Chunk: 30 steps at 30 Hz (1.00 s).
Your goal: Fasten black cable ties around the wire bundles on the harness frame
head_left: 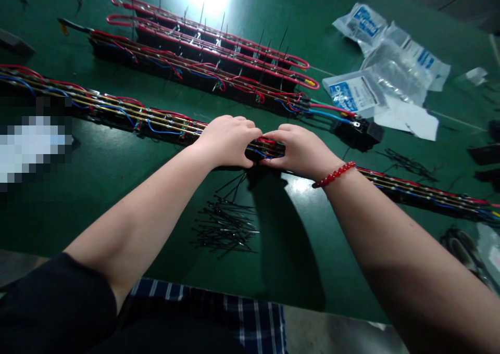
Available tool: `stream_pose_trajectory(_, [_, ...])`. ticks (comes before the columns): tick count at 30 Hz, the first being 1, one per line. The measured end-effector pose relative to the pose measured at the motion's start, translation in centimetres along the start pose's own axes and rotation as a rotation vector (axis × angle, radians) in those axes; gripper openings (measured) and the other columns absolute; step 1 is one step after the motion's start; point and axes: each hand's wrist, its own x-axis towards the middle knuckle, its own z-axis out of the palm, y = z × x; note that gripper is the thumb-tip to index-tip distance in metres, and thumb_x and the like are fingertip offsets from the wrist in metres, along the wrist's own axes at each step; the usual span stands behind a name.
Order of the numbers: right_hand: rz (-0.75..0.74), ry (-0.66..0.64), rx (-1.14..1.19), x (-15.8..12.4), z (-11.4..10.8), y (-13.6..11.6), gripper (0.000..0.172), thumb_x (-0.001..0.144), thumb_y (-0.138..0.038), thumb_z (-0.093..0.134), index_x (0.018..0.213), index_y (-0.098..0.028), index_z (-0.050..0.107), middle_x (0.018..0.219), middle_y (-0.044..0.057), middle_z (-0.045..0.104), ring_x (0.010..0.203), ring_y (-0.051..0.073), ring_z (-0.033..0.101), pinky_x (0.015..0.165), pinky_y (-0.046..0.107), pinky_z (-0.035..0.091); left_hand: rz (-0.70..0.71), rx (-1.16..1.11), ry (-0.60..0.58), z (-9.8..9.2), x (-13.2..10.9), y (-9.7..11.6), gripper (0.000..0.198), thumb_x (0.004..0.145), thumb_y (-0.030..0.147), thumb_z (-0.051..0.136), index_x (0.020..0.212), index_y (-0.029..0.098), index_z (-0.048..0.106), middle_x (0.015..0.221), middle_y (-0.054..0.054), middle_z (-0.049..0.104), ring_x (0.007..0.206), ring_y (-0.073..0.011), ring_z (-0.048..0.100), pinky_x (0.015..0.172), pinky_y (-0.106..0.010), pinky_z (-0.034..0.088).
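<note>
A long black strip bound with red, blue and yellow wires, a wiring harness [269,148], lies across the green bench. My left hand [228,140] and my right hand [300,151] both curl over it, fingertips nearly meeting. The part of the strip under my palms is hidden. A red bead bracelet [334,174] circles my right wrist. Just below my hands lies a loose pile of black cable ties [224,224].
Several more wired strips [195,57] lie parallel at the far side of the green bench [297,270], some with upright ties. To the right are clear plastic bags [390,67] and a black connector block [357,134]. A blurred patch covers the left edge.
</note>
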Motion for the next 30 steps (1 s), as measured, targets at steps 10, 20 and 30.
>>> stream_pose_trajectory(10, [0.059,-0.072,-0.107,0.3,-0.5,-1.1,0.038,0.079,-0.045,0.072,0.108,-0.021,0.072,0.098,0.008,0.065,0.087,0.022,0.057,0.071,0.031,0.041,-0.003,-0.011,-0.004,0.1,-0.1,0.0,0.052,0.074,0.046,0.068,0.122,0.026,0.065,0.117,-0.005,0.066,0.115,-0.0285,0.057,0.096,-0.038,0.042])
stream_pose_trajectory(20, [0.125,0.244,-0.110,-5.5,-2.3,-3.7,0.047,0.097,-0.040,0.046,0.139,-0.020,0.048,0.114,0.012,0.063,0.105,0.029,0.056,0.089,0.043,0.042,0.007,-0.005,-0.003,0.2,-0.1,-0.1,0.055,0.077,0.055,0.067,0.124,0.028,0.061,0.118,-0.005,0.065,0.115,-0.0276,0.057,0.095,-0.036,0.041])
stream_pose_trajectory(30, [0.069,0.210,0.061,-10.2,7.0,-8.5,0.039,0.095,-0.018,0.043,0.131,-0.024,0.057,0.119,0.011,0.063,0.108,0.026,0.053,0.095,0.042,0.044,-0.005,-0.004,0.010,0.3,-0.3,0.3,0.069,0.077,0.059,0.066,0.139,0.033,0.049,0.125,-0.003,0.063,0.120,-0.0270,0.054,0.100,-0.036,0.037])
